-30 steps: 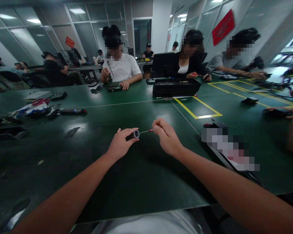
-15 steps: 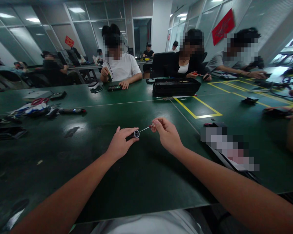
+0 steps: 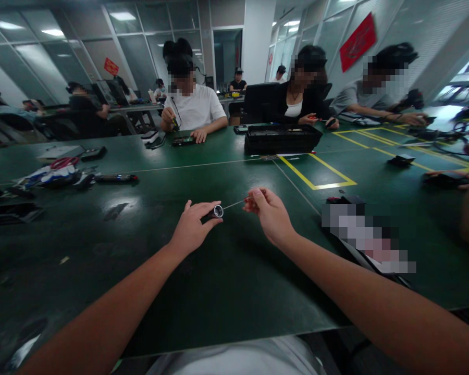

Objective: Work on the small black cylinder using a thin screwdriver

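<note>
My left hand (image 3: 191, 229) is closed around a short black tube (image 3: 218, 211), perhaps a flashlight body, whose round open end with a pale metal rim faces me. Between thumb and fingers, my right hand (image 3: 272, 214) grips a small screwdriver (image 3: 233, 204) with a thin metal shaft and a reddish handle mostly covered by the fingers. The shaft slants down to the left, its tip at the tube's rim. Whether it goes inside I cannot tell. Both hands are above the green tabletop (image 3: 226, 291).
Ahead stands a long black box (image 3: 283, 140). A dark case with papers (image 3: 344, 237) lies at right, a marker pen (image 3: 116, 178) and a cluttered pile (image 3: 50, 174) at left. Yellow tape (image 3: 334, 185) marks the table. Co-workers sit opposite, and a person's arm shows at far right.
My right hand has shifted slightly to the right, with the screwdriver still in it. The tube in my left hand has tilted a little, its rim moving up slightly.
</note>
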A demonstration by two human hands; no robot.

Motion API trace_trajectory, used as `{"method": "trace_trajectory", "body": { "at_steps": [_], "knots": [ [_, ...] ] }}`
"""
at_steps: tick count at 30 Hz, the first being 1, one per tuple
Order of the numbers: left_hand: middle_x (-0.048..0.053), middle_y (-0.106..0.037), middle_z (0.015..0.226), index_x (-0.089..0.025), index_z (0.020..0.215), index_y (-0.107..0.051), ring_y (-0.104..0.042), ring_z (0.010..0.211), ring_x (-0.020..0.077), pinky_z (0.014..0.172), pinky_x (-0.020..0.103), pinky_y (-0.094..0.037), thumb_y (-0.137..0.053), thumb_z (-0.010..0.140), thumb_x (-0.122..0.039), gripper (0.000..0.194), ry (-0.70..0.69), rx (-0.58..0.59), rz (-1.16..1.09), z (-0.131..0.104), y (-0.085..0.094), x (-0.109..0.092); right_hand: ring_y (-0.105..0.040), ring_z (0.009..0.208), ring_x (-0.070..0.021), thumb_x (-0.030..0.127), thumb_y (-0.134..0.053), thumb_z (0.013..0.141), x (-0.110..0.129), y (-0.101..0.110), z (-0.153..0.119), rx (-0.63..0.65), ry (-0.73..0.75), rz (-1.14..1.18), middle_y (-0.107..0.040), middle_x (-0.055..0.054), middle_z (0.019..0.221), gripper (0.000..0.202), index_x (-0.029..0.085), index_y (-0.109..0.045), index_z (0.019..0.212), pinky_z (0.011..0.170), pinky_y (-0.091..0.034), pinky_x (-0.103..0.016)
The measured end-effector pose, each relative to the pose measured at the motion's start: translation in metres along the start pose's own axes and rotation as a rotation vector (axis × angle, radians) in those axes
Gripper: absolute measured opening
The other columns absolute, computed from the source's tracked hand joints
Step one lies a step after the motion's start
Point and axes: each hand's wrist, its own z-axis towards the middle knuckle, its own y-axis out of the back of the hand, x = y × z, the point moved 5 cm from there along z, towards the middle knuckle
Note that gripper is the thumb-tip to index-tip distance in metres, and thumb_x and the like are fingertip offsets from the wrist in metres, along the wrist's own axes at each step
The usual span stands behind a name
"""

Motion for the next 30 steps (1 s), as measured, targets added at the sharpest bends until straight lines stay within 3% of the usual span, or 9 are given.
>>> {"method": "trace_trajectory", "body": {
  "at_steps": [9, 14, 17, 22, 26, 30],
  "knots": [
    [0.005, -0.065, 0.132, -0.032, 0.132, -0.061, -0.057, 0.126, 0.0263, 0.12, 0.064, -0.013, -0.067, 0.09, -0.037, 0.042, 0.025, 0.006, -0.001, 0.0, -0.002, 0.003, -0.065, 0.072, -0.0157, 0.046, -0.055, 0.095, 0.024, -0.005, -0.008, 0.055, 0.139, -0.246, -0.069, -0.003, 0.081, 0.028, 0.019, -0.064, 0.096, 0.07, -0.051, -0.031],
    [0.004, -0.066, 0.132, -0.033, 0.132, -0.061, -0.057, 0.125, 0.0258, 0.12, 0.064, -0.013, -0.067, 0.09, -0.036, 0.043, 0.016, -0.009, -0.011, -0.001, -0.001, 0.002, -0.046, 0.047, -0.012, 0.059, -0.055, 0.092, 0.037, 0.0, -0.012, 0.0, 0.185, -0.651, -0.05, 0.003, 0.049, 0.052, 0.02, -0.058, 0.059, 0.051, -0.033, -0.028],
    [0.004, -0.066, 0.131, -0.033, 0.132, -0.062, -0.058, 0.125, 0.026, 0.12, 0.064, -0.013, -0.067, 0.089, -0.036, 0.043, 0.019, -0.005, 0.001, -0.002, -0.001, 0.003, -0.041, 0.045, -0.0115, 0.063, -0.051, 0.092, 0.038, 0.0, -0.012, -0.016, 0.207, -0.735, -0.044, 0.003, 0.046, 0.058, 0.021, -0.054, 0.052, 0.049, -0.028, -0.029],
    [0.005, -0.065, 0.133, -0.032, 0.131, -0.062, -0.057, 0.127, 0.0276, 0.119, 0.066, -0.013, -0.066, 0.09, -0.035, 0.042, 0.033, -0.005, 0.015, -0.001, 0.0, 0.006, -0.046, 0.048, -0.013, 0.058, -0.054, 0.093, 0.031, -0.004, -0.01, 0.041, 0.198, -0.747, -0.052, 0.003, 0.052, 0.046, 0.021, -0.06, 0.066, 0.049, -0.03, -0.028],
    [0.005, -0.066, 0.132, -0.032, 0.13, -0.063, -0.057, 0.126, 0.0273, 0.12, 0.065, -0.012, -0.067, 0.09, -0.035, 0.04, 0.017, 0.002, 0.022, -0.001, -0.001, 0.007, -0.057, 0.062, -0.0154, 0.042, -0.053, 0.096, 0.031, -0.008, -0.012, 0.137, 0.241, -0.65, -0.063, 0.001, 0.07, 0.023, 0.022, -0.062, 0.09, 0.058, -0.04, -0.028],
    [0.005, -0.066, 0.132, -0.032, 0.13, -0.063, -0.056, 0.127, 0.0264, 0.12, 0.065, -0.01, -0.067, 0.089, -0.036, 0.041, 0.019, 0.015, 0.01, -0.002, -0.004, 0.008, -0.056, 0.061, -0.0154, 0.046, -0.047, 0.099, 0.031, -0.009, -0.013, 0.188, 0.217, -0.591, -0.059, 0.002, 0.069, 0.028, 0.023, -0.062, 0.097, 0.058, -0.04, -0.028]
  ]
}}
